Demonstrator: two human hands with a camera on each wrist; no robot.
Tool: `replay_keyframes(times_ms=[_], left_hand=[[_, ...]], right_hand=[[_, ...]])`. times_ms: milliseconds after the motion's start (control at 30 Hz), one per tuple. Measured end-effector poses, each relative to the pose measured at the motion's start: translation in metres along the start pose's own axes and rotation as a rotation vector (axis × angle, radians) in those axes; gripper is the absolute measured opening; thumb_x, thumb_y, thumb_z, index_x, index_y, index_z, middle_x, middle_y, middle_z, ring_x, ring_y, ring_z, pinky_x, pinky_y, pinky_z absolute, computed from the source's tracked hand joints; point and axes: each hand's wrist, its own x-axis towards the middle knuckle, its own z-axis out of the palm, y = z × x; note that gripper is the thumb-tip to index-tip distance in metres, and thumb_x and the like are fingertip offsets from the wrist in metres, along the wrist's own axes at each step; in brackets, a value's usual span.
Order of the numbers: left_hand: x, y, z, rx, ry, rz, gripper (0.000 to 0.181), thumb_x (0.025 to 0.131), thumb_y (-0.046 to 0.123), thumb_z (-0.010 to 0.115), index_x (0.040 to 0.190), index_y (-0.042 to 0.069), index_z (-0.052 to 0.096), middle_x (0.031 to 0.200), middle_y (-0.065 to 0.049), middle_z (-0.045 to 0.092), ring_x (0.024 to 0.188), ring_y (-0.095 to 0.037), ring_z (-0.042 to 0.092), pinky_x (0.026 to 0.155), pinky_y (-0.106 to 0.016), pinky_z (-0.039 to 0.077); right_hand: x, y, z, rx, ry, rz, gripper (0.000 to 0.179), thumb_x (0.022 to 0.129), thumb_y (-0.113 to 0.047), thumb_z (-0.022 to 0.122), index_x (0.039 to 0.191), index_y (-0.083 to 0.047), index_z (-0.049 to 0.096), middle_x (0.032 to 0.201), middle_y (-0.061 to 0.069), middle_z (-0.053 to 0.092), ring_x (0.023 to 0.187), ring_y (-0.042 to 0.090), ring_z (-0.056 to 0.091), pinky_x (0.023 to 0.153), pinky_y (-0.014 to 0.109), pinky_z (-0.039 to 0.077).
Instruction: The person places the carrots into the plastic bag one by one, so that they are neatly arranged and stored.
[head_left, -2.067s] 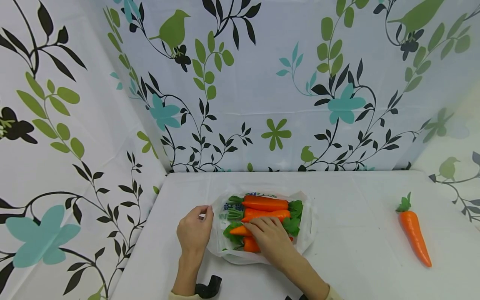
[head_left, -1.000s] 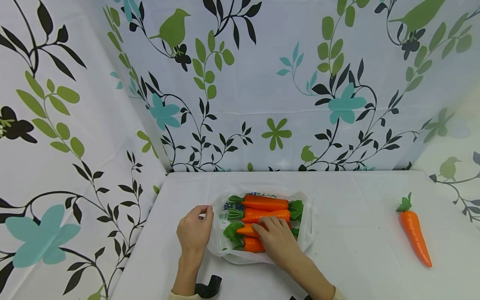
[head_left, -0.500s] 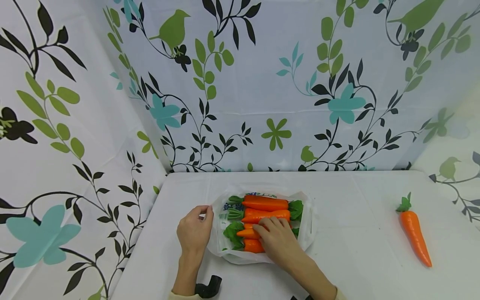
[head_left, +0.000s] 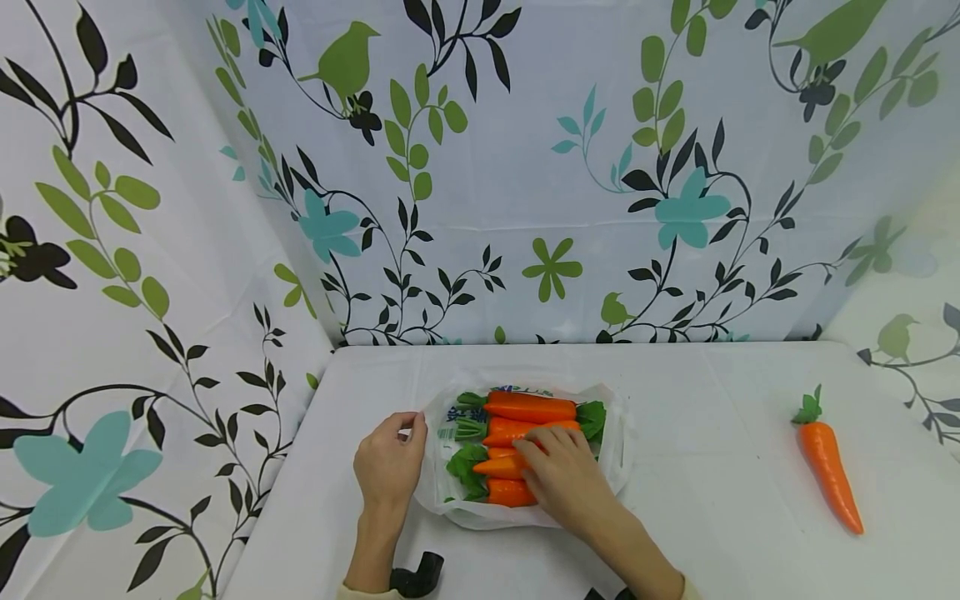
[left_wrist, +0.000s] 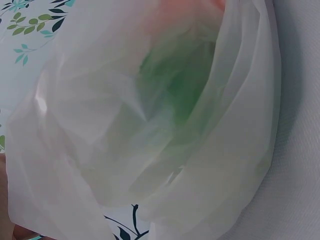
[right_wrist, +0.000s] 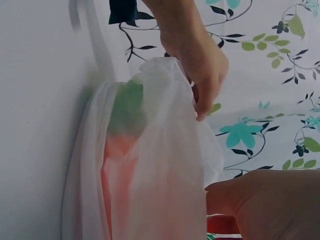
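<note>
A white plastic bag (head_left: 617,467) lies open on the table, with several orange carrots side by side in it. Its left rim is pinched by my left hand (head_left: 390,462), whose fingertips also show in the right wrist view on the bag's edge (right_wrist: 172,75). Over the bag's right half rests my right hand (head_left: 566,475), fingers loosely bent above a carrot (head_left: 497,467) whose tip points left. That hand covers the carrot's other end. In the left wrist view, leafy green tops (left_wrist: 177,80) show through the thin plastic.
Off to the right, a single carrot (head_left: 828,475) with a green top lies on the white table (head_left: 705,517). A patterned cloth (head_left: 487,167) hangs at the back and left of the table. A black wrist piece (head_left: 418,575) sits beside my left wrist.
The carrot under my right hand has shifted slightly right and then stayed put. My right hand has drawn back a little to the right off it. My left hand has kept still.
</note>
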Motion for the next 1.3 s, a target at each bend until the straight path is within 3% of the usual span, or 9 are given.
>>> replay_keyframes(times_ms=[433,833,1300], left_hand=[[0.0,0.001,-0.001,-0.001,0.0,0.004,0.013,0.081,0.018,0.069,0.08,0.007,0.074,0.076,-0.007,0.074,0.053,-0.015,0.064,0.048,-0.033,0.05],[0.0,0.002,-0.002,-0.012,-0.015,-0.007,0.012,0.081,0.019,0.069,0.081,0.008,0.074,0.077,-0.006,0.074,0.054,-0.014,0.064,0.049,-0.032,0.05],[0.0,0.003,-0.002,-0.003,0.001,0.001,0.012,0.081,0.018,0.069,0.08,0.007,0.074,0.075,-0.006,0.074,0.052,-0.014,0.063,0.047,-0.033,0.049]], right_hand=[[0.002,0.007,-0.015,0.0,-0.032,0.063,0.036,0.08,-0.025,0.072,0.115,-0.018,0.064,0.11,0.0,0.061,0.104,0.019,0.054,0.09,0.04,0.042],[0.001,0.02,-0.027,-0.046,0.035,0.094,0.039,0.08,-0.026,0.071,0.117,-0.015,0.063,0.11,0.002,0.061,0.105,0.022,0.053,0.092,0.04,0.043],[-0.003,0.039,-0.04,-0.014,0.074,0.189,0.044,0.081,-0.025,0.071,0.122,-0.014,0.06,0.114,0.005,0.059,0.108,0.024,0.052,0.091,0.043,0.042]])
